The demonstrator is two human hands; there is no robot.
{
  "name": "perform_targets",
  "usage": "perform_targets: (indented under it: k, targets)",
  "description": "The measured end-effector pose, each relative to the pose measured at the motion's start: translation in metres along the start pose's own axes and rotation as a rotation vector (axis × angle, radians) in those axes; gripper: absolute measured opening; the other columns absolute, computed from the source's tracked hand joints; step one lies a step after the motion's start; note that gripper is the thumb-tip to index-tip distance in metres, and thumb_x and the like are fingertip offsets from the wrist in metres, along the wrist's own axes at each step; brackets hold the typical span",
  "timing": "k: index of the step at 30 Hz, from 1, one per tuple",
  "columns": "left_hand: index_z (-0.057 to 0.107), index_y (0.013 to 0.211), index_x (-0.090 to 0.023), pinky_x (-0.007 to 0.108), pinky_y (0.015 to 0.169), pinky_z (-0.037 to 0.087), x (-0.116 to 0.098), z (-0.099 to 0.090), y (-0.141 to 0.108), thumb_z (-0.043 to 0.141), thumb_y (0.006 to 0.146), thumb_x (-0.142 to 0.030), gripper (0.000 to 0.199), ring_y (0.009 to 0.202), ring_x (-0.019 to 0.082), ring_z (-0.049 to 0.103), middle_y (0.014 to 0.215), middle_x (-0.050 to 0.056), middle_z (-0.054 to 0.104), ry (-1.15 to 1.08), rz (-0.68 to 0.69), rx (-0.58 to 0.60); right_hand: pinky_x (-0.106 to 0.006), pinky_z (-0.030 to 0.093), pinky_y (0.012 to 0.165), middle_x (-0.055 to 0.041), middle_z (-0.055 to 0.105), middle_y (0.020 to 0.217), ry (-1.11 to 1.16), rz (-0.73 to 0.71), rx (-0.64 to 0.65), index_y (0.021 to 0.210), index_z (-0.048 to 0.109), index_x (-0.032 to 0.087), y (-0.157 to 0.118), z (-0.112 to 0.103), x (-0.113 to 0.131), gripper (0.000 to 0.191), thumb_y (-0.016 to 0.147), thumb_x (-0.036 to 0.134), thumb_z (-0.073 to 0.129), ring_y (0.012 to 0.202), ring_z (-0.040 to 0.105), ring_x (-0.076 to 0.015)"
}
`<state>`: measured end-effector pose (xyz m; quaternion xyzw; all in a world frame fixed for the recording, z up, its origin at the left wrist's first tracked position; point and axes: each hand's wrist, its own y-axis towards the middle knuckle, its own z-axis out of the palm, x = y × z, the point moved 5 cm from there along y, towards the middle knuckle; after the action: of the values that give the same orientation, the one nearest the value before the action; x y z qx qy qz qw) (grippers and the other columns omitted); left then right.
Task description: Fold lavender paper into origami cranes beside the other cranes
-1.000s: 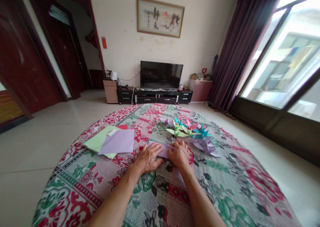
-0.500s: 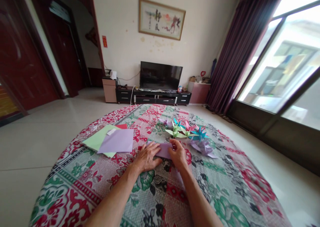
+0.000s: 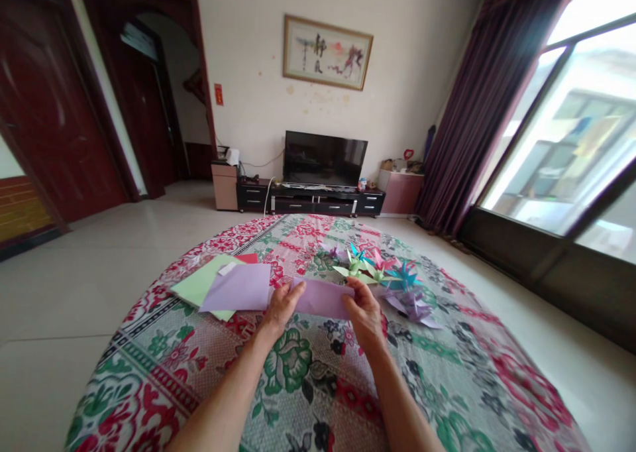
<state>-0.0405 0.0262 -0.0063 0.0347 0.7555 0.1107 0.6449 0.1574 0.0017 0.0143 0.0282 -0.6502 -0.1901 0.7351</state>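
Note:
A folded strip of purple paper (image 3: 324, 298) spans the space between my two hands, over the middle of the table. My left hand (image 3: 284, 306) pinches its left end, thumb on top. At its right end my right hand (image 3: 364, 308) grips the paper between thumb and fingers. Left of my left hand lie a flat purple sheet (image 3: 241, 287) and green sheets (image 3: 196, 283), with a bit of red paper (image 3: 247, 258) showing behind. Folded purple paper cranes (image 3: 413, 306) rest to the right of my right hand.
Green cranes (image 3: 358, 266), a blue crane (image 3: 404, 276) and pink ones stand at the back right of the round table with its flowered cloth (image 3: 288, 366). Beyond the table are a television (image 3: 325, 159) on a low cabinet, a curtain and a window.
My left hand no longer lies flat on the strip; it now holds the left end. More of the strip shows between my hands. The camera view has shifted slightly.

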Motion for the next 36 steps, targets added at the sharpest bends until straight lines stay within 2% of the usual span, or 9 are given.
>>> perform_targets:
  k: [2, 5, 7, 9, 11, 13, 20, 24, 36]
  targets:
    - [0.062, 0.074, -0.014, 0.025, 0.056, 0.041, 0.002, 0.0, -0.001, 0.055, 0.07, -0.055, 0.041, 0.062, 0.017, 0.055, 0.06, 0.001, 0.059, -0.149, -0.045, -0.011, -0.022, 0.042, 0.059, -0.0007, 0.062, 0.083, 0.046, 0.049, -0.001, 0.106, 0.056, 0.017, -0.001, 0.0, 0.0, 0.046, 0.061, 0.027, 0.062, 0.065, 0.053, -0.0115]
    - [0.057, 0.062, -0.015, 0.022, 0.051, 0.033, 0.003, -0.001, -0.002, 0.061, 0.066, -0.053, 0.039, 0.052, 0.011, 0.045, 0.051, -0.003, 0.049, -0.255, -0.055, -0.048, -0.023, 0.043, 0.06, -0.001, 0.064, 0.081, 0.057, 0.13, 0.014, 0.107, 0.057, 0.017, -0.004, 0.0, -0.001, 0.049, 0.061, 0.031, 0.065, 0.066, 0.055, -0.0135]
    - [0.054, 0.058, -0.015, 0.021, 0.049, 0.029, 0.003, 0.0, -0.002, 0.062, 0.065, -0.052, 0.039, 0.05, 0.009, 0.039, 0.049, -0.005, 0.044, -0.273, -0.038, -0.049, -0.024, 0.042, 0.061, -0.002, 0.064, 0.078, -0.001, 0.157, 0.052, 0.098, 0.062, 0.015, -0.006, -0.001, -0.002, 0.041, 0.064, 0.038, 0.065, 0.069, 0.055, -0.0154]
    - [0.052, 0.056, -0.015, 0.021, 0.048, 0.026, 0.003, 0.0, -0.002, 0.063, 0.065, -0.052, 0.039, 0.048, 0.008, 0.034, 0.048, -0.006, 0.039, -0.281, -0.033, -0.041, -0.022, 0.039, 0.056, -0.0015, 0.062, 0.069, -0.073, 0.158, 0.075, 0.083, 0.065, 0.013, -0.007, -0.001, -0.003, 0.036, 0.068, 0.046, 0.061, 0.063, 0.052, -0.0145]
    - [0.049, 0.053, -0.015, 0.021, 0.047, 0.023, 0.002, 0.0, -0.002, 0.064, 0.065, -0.052, 0.041, 0.047, 0.007, 0.029, 0.047, -0.007, 0.034, -0.284, -0.039, -0.041, -0.021, 0.034, 0.049, 0.0004, 0.056, 0.059, -0.115, 0.138, 0.058, 0.07, 0.063, 0.013, -0.007, -0.004, -0.006, 0.039, 0.069, 0.052, 0.058, 0.055, 0.045, -0.012]
    - [0.047, 0.051, -0.015, 0.022, 0.047, 0.021, 0.002, -0.001, -0.002, 0.065, 0.064, -0.051, 0.042, 0.046, 0.006, 0.027, 0.045, -0.008, 0.031, -0.286, -0.044, -0.054, -0.021, 0.031, 0.047, 0.0019, 0.051, 0.055, -0.135, 0.106, 0.028, 0.065, 0.06, 0.014, -0.006, -0.006, -0.008, 0.042, 0.068, 0.055, 0.057, 0.051, 0.04, -0.0104]
    - [0.062, 0.058, -0.015, 0.022, 0.05, 0.029, 0.0, -0.007, 0.0, 0.067, 0.06, -0.046, 0.032, 0.051, 0.01, 0.04, 0.046, -0.004, 0.046, -0.326, -0.052, -0.139, -0.02, 0.028, 0.046, 0.0038, 0.044, 0.053, -0.215, -0.033, 0.007, 0.063, 0.058, 0.014, -0.005, -0.009, -0.006, 0.038, 0.071, 0.051, 0.056, 0.051, 0.035, -0.0086]
    - [0.065, 0.06, -0.016, 0.022, 0.049, 0.031, -0.002, -0.008, -0.001, 0.067, 0.06, -0.045, 0.03, 0.05, 0.011, 0.043, 0.045, -0.004, 0.047, -0.3, -0.048, -0.15, -0.019, 0.028, 0.046, 0.0036, 0.044, 0.054, -0.229, -0.036, 0.004, 0.064, 0.059, 0.014, -0.007, -0.008, -0.002, 0.036, 0.072, 0.048, 0.055, 0.051, 0.035, -0.0088]
    - [0.058, 0.055, -0.015, 0.02, 0.047, 0.025, -0.001, -0.008, -0.002, 0.067, 0.064, -0.042, 0.03, 0.048, 0.007, 0.031, 0.047, -0.006, 0.038, -0.28, -0.021, -0.114, -0.02, 0.035, 0.05, 0.0008, 0.054, 0.06, -0.191, 0.004, 0.01, 0.077, 0.065, 0.012, -0.008, -0.008, -0.004, 0.038, 0.072, 0.049, 0.055, 0.055, 0.043, -0.0113]
